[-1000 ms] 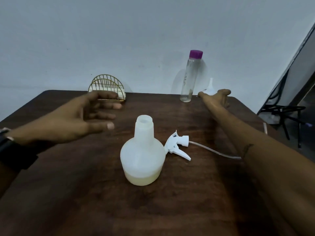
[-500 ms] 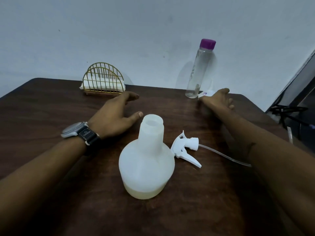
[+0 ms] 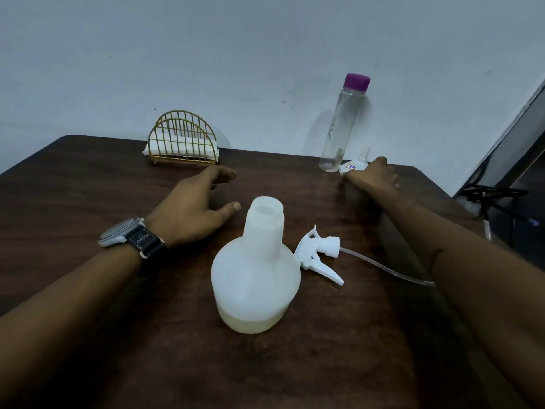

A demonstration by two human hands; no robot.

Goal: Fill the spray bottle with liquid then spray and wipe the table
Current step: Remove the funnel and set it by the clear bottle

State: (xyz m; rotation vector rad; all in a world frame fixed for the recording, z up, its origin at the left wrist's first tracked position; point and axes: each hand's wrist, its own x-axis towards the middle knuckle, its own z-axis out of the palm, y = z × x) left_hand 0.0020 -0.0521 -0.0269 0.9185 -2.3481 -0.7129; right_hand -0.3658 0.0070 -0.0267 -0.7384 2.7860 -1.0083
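Observation:
The white spray bottle (image 3: 256,278) stands uncapped at the table's centre, with a shallow layer of yellowish liquid at its bottom. Its trigger head (image 3: 318,255) lies on its side just to the right, the clear dip tube trailing toward my right forearm. My left hand (image 3: 194,211) rests palm down on the table left of the bottle's neck, fingers apart and holding nothing. At the back right, my right hand (image 3: 374,177) closes on a small white funnel (image 3: 355,165). The funnel is partly hidden and sits beside a clear bottle with a purple cap (image 3: 342,125).
A gold wire napkin holder (image 3: 182,143) with white napkins stands at the back edge by the wall. The dark wooden table (image 3: 88,187) ends close to the right, where black metal legs and a leaning panel (image 3: 501,160) stand.
My left hand has dropped from mid-air onto the table next to the bottle's neck. My right hand has stayed at the funnel, which has shifted slightly.

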